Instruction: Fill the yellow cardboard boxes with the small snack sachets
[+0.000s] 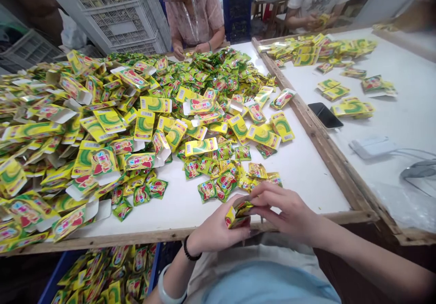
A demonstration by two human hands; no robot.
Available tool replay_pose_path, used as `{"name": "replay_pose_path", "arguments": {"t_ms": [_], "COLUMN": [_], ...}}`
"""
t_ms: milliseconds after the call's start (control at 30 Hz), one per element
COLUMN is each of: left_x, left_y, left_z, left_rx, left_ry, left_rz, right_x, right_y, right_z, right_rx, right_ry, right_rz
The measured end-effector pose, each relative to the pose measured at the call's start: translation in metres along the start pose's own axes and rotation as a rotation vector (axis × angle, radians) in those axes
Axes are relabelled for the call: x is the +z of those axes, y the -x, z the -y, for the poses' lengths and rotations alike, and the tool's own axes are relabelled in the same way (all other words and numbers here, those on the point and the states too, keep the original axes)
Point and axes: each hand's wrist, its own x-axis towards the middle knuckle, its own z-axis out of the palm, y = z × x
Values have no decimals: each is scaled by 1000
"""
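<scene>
The left hand point(218, 227) and the right hand point(288, 208) pinch a small yellow and green paper packet point(239, 214). The fingers hide much of it. A big heap of shiny packets point(112, 127) lies just ahead on the white surface point(306, 179).

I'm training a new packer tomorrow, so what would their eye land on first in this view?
A sprawling heap of glossy yellow-and-green printed sachets covers most of the white, wood-framed table ahead. At its near edge, the left hand and right hand pinch a small yellow folded packet. To the right, a black smartphone lies on a second white table near scattered packets.
</scene>
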Motion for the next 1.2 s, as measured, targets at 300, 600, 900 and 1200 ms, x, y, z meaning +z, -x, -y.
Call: {"name": "replay_pose_path", "arguments": {"t_ms": [300,600,900,1200], "left_x": [12,12,18,-10], "left_y": [-3,-12,-10,-20], "left_z": [5,7,12,46], "left_rx": [-9,-138,7,84], "left_ry": [223,494,106,-829], "left_rz": [39,175,-115,-608], "right_x": [-7,-1,-27,-60], "right_y": [21,23,27,13], "right_z": [7,0,-3,-70], "right_rx": [135,138,302,165], "right_ry": [-100,-186,-2,792], "right_rz": [109,-158,-74,-345]}}
